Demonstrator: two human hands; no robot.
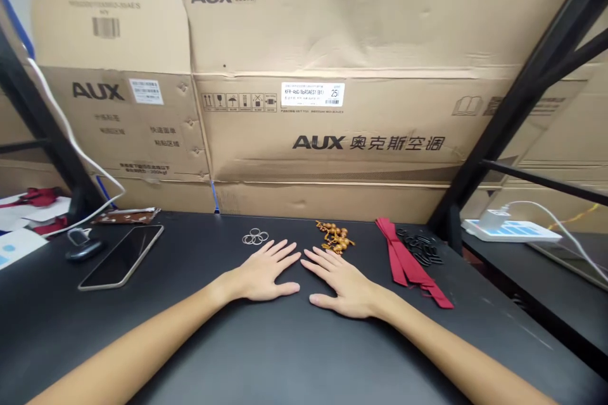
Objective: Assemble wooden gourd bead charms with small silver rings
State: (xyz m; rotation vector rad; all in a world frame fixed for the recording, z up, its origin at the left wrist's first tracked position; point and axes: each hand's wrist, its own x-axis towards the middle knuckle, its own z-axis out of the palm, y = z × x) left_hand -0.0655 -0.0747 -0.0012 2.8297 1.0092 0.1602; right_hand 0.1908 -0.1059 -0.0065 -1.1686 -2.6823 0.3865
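Both hands lie palm down on the black tabletop (294, 354), fingers spread and holding nothing. My left hand (266, 272) is just in front of a small group of metal rings (255, 237). My right hand (342, 281) rests close to a cluster of brown wooden beads on orange cord (338, 238), its fingertips near the beads. To the right of that hand lie dark red fabric strips (408, 261), partly overlapping. Beside the strips is a pile of small black pieces (422, 247), whose kind I cannot make out.
A phone (122, 257) and a small black object (84, 249) lie at the left, near a brown wrapper (126, 216). Cardboard AUX boxes (323, 38) wall off the back. Black metal posts (513, 95) flank the table. A power strip (517, 230) sits beyond the right post.
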